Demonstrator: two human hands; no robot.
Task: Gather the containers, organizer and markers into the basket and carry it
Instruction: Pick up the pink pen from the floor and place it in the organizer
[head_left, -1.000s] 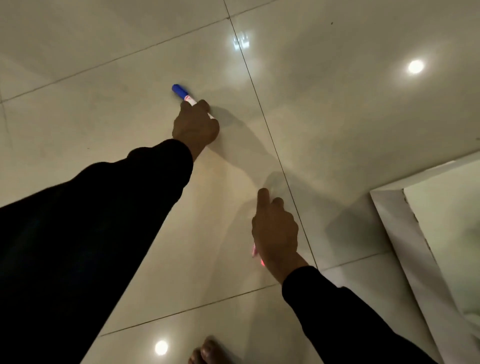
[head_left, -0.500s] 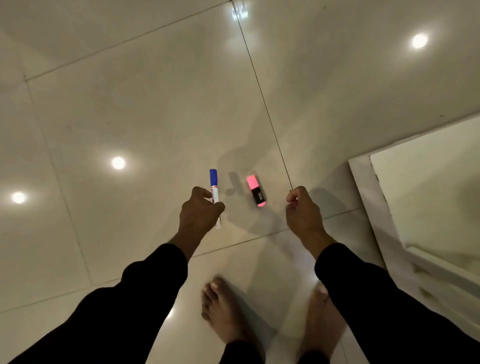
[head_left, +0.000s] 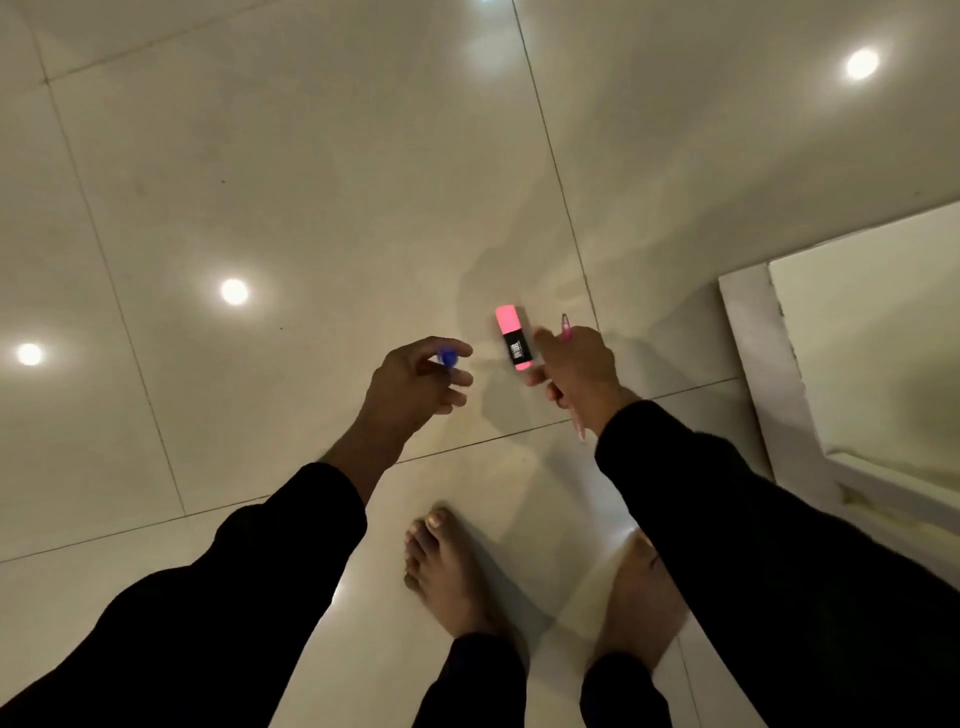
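Note:
My left hand (head_left: 415, 384) is closed around a blue-capped marker (head_left: 447, 356), which points end-on at the camera, lifted off the floor. A short pink highlighter with a black body (head_left: 513, 338) lies on the glossy floor tile between my hands. My right hand (head_left: 576, 369) is just right of it, with a fingertip at its lower end. That hand also grips a thin pink pen (head_left: 565, 328), which sticks out above and below the fist. No basket, container or organizer is in view.
A white raised ledge (head_left: 748, 364) runs along the right side. My bare feet (head_left: 447, 571) stand on the tile below the hands. Ceiling lights (head_left: 234, 291) reflect in the cream floor tiles.
The left hand raised the blue marker and turned it end-on. The right hand moved left to the pink highlighter, with the thin pink pen now showing in its grip.

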